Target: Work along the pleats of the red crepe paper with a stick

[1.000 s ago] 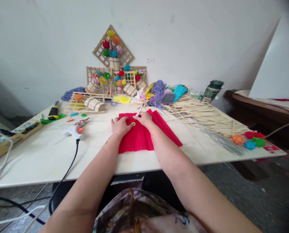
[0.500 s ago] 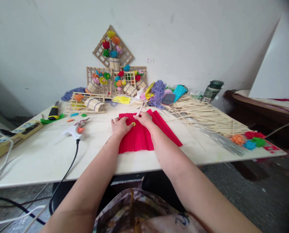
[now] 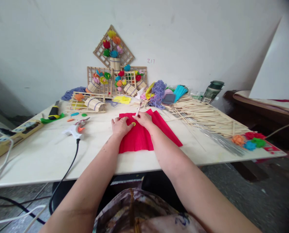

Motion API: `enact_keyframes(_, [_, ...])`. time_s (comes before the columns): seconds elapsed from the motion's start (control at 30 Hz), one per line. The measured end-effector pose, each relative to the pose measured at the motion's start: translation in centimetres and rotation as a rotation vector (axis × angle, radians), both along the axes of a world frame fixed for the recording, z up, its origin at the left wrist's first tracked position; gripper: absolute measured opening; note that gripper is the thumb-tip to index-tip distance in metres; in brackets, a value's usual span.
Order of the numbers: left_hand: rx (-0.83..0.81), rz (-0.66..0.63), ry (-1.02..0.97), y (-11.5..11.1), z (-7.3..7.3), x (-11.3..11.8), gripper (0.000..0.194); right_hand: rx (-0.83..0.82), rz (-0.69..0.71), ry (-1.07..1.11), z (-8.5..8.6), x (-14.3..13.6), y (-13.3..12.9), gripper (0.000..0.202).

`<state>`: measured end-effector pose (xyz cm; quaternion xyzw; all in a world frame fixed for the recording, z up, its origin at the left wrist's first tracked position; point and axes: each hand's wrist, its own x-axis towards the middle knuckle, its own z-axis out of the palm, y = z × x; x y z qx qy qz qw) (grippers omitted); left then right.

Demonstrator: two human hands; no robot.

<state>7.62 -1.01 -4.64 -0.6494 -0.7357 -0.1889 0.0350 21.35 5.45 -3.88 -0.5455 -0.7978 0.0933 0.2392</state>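
A sheet of red crepe paper (image 3: 137, 140) lies on the table in front of me. My left hand (image 3: 120, 125) rests flat on its left part, fingers apart, with the thumb beside a small yellow piece (image 3: 133, 124). That piece sits on the red paper between my two hands. Closed around a slim white pen (image 3: 139, 108), my right hand (image 3: 143, 119) leans on the paper just right of the yellow piece. The pen's tip is too small to make out.
Left are a white glue gun (image 3: 74, 131), a utility knife (image 3: 54, 111) and a power strip (image 3: 15, 137). Bamboo sticks (image 3: 207, 116), metal wires (image 3: 214, 139) and crepe paper flowers (image 3: 250, 144) lie right. Stick lattices with flower baskets (image 3: 115, 63) and purple yarn (image 3: 157, 94) stand behind.
The pen in my right hand has tilted more upright. Both hands stay almost in place on the red paper.
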Motion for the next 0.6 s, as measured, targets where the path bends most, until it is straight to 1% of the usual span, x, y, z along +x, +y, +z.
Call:
enact_keyframes(0.33, [0.007,-0.006,0.001,0.03,-0.1,0.0,0.055,0.015,0.008,-0.026,0.04,-0.1,-0.02,0.041])
enact_keyframes(0.6, [0.037,-0.033,-0.005,0.03,-0.26,-0.03,0.052,0.005,-0.022,0.009,-0.27,-0.05,0.27,0.047])
